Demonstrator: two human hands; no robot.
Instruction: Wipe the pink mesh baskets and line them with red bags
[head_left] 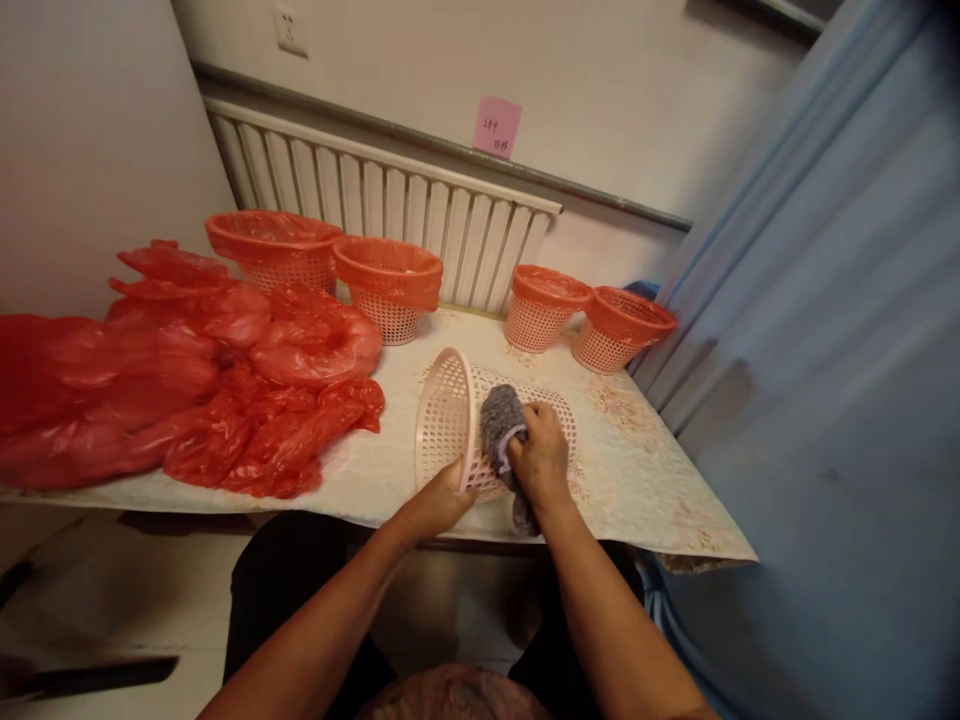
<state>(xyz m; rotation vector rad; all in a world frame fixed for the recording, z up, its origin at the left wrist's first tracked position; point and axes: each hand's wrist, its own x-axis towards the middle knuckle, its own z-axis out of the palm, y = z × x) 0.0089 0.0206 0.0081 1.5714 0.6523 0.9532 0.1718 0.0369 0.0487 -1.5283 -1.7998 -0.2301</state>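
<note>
A pale pink plastic mesh wastebasket [444,420] lies on its side at the table's front edge, its mouth turned to the left. My left hand [442,500] grips its rim from below, the thumb inside the mouth. In my right hand [544,455] is a bunched grey cleaning cloth [501,415] with a lilac edge. The cloth rests against the basket's outer wall, just right of the rim, and one end hangs down toward the table edge. The fingertips of both hands are partly hidden.
Crumpled red plastic bags [247,390] heap over the table's left side. Along the back stand baskets lined with red bags: two at left [390,290] and two at right [544,305]. Behind them is a radiator [442,220]. A blue curtain [810,350] borders the floral tablecloth [652,470].
</note>
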